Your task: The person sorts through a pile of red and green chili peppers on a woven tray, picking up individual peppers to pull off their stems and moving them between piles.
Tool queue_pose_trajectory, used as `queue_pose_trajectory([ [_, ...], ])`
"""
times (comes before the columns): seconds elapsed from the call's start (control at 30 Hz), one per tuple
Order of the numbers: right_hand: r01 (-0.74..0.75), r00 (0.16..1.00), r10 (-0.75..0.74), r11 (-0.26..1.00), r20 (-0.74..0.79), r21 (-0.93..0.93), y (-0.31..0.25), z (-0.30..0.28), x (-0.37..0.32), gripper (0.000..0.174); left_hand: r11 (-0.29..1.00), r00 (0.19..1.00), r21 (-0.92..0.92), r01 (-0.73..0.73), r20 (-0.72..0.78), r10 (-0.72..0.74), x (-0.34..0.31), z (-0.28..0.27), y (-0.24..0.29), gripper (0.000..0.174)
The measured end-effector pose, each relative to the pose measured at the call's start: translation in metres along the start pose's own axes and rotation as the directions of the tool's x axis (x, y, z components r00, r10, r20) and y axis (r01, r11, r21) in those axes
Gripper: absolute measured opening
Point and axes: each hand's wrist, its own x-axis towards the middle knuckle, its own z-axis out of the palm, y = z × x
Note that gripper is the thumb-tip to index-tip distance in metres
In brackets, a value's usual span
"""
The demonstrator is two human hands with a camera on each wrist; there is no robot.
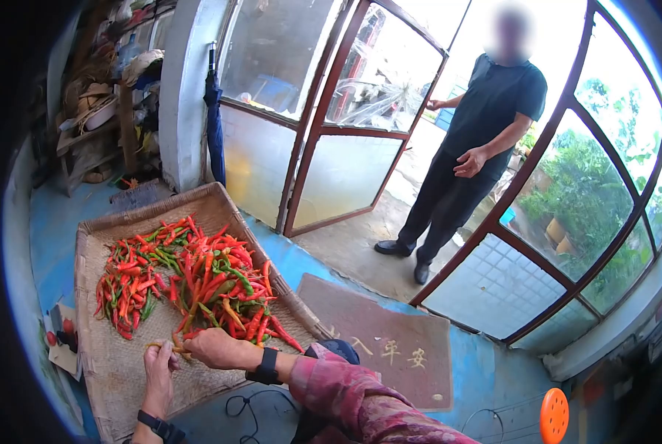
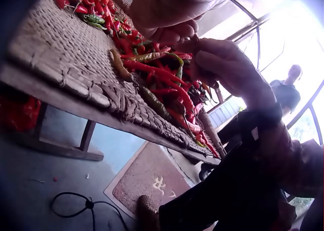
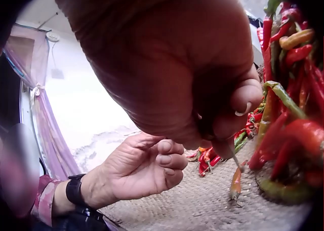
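Note:
Red, green and yellowish chili peppers (image 1: 212, 277) (image 2: 157, 74) lie piled in a woven tray (image 1: 116, 370) (image 2: 55, 64). At the tray's near side my two hands meet. My left hand (image 1: 160, 370) (image 3: 142, 170), fingers curled, pinches a thin yellow-brown pepper (image 1: 153, 345) at its fingertips. Thumb and fingers of my right hand (image 1: 220, 349) (image 2: 228, 64) (image 3: 172, 64) pinch a thin stem; below them in the right wrist view is a small orange pepper (image 3: 236, 184). The fingers partly hide the contact between the hands.
Past the tray, a person in dark clothes (image 1: 479, 126) stands in the open doorway. A doormat (image 1: 390, 348) lies on the blue floor right of the tray. An orange perforated disc (image 1: 554, 416) is at lower right, a dark cable (image 2: 88, 204) below the tray.

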Motion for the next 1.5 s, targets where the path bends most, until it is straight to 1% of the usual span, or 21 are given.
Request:
queue_pose_trajectory([
  [0.1,0.003,0.992,-0.006,1.000,-0.127,-0.027,0.004,0.004,0.000,0.009,1.000,0.994,-0.016,-0.019,-0.106,0.018,-0.001,0.004,0.002,0.019],
  [0.13,0.063,0.973,-0.084,0.993,-0.213,-0.102,0.009,0.006,0.000,0.008,0.999,0.999,-0.018,-0.035,-0.039,0.034,0.005,0.002,-0.001,0.018],
  [0.17,0.018,0.974,-0.048,0.991,-0.222,-0.135,0.007,-0.002,-0.001,0.006,0.999,0.999,-0.013,-0.038,0.008,0.039,0.010,-0.005,-0.005,0.018],
  [0.23,-0.085,0.988,0.042,0.950,-0.146,-0.302,0.015,-0.001,0.003,0.006,0.999,0.999,0.030,-0.045,-0.015,0.045,0.004,0.005,0.009,0.019],
  [0.27,-0.003,0.980,-0.046,0.968,-0.191,-0.250,0.018,-0.009,0.000,0.008,0.998,0.996,0.060,-0.022,-0.081,0.027,-0.004,0.014,0.024,0.019],
  [0.33,-0.126,0.988,0.145,0.952,0.049,-0.278,0.006,-0.037,0.001,0.011,0.995,0.995,-0.018,-0.094,-0.037,0.093,0.002,0.000,0.013,0.017],
  [0.37,-0.166,0.976,0.202,0.930,0.079,-0.327,0.008,-0.046,0.001,0.012,0.995,0.994,-0.057,-0.082,-0.074,0.078,-0.001,0.002,0.018,0.015],
  [0.43,-0.185,0.979,0.171,0.974,-0.114,-0.131,0.032,-0.041,-0.004,0.012,0.999,0.994,-0.052,-0.017,-0.112,0.012,0.002,-0.008,0.016,0.017],
  [0.57,-0.293,0.936,0.218,0.917,-0.277,-0.269,0.039,-0.061,-0.011,0.013,0.997,0.988,0.043,-0.063,-0.136,0.068,0.010,-0.021,0.017,0.016],
  [0.7,-0.308,0.905,0.229,0.935,-0.358,-0.178,0.023,-0.075,-0.014,0.024,0.984,0.990,0.171,-0.045,-0.123,0.066,0.024,-0.037,0.020,0.017],
  [0.77,-0.297,0.909,0.250,0.950,-0.333,-0.097,0.023,-0.074,-0.017,0.024,0.682,0.932,0.677,-0.275,0.016,0.361,0.045,-0.059,0.016,0.023],
  [0.83,-0.253,0.921,0.222,0.966,-0.321,-0.059,0.021,-0.076,-0.020,0.024,0.653,0.971,0.740,-0.163,0.002,0.241,0.061,-0.064,0.036,0.031],
  [0.9,-0.256,0.917,0.234,0.966,-0.324,-0.027,0.021,-0.081,-0.019,0.023,0.045,0.850,0.971,-0.235,0.182,0.494,0.095,-0.078,0.039,0.034],
  [0.93,-0.260,0.915,0.245,0.966,-0.321,-0.004,0.021,-0.082,-0.019,0.021,0.038,0.851,0.971,-0.234,0.186,0.492,0.113,-0.078,0.048,0.034],
  [1.0,-0.255,0.908,0.243,0.967,-0.341,0.012,0.019,-0.084,-0.017,0.021,-0.167,0.838,0.962,-0.215,0.270,0.475,0.150,-0.075,0.059,0.046],
  [1.1,-0.236,0.894,0.231,0.971,-0.383,0.036,0.015,-0.083,-0.016,0.019,-0.253,0.914,0.965,-0.066,0.161,0.373,0.192,-0.053,0.069,0.055],
  [1.17,-0.273,0.910,0.291,0.957,-0.295,0.100,0.010,-0.088,-0.018,0.021,-0.218,0.916,0.976,-0.030,0.114,0.385,0.228,-0.060,0.057,0.060],
  [1.23,-0.256,0.920,0.267,0.964,-0.287,0.076,0.009,-0.090,-0.020,0.021,-0.218,0.982,0.959,0.178,-0.160,0.100,0.239,-0.053,0.059,0.080],
  [1.27,-0.230,0.931,0.238,0.971,-0.275,0.064,0.009,-0.089,-0.021,0.022,-0.225,0.978,0.952,0.207,-0.197,0.066,0.246,-0.058,0.049,0.090],
  [1.4,-0.226,0.946,0.231,0.973,-0.226,0.052,0.008,-0.091,-0.023,0.026,-0.232,0.983,0.956,0.182,-0.186,0.006,0.256,-0.065,0.046,0.091],
  [1.5,-0.210,0.944,0.220,0.976,-0.245,0.065,0.006,-0.092,-0.021,0.025,-0.207,0.979,0.968,0.141,-0.167,-0.115,0.263,-0.073,0.047,0.076],
])
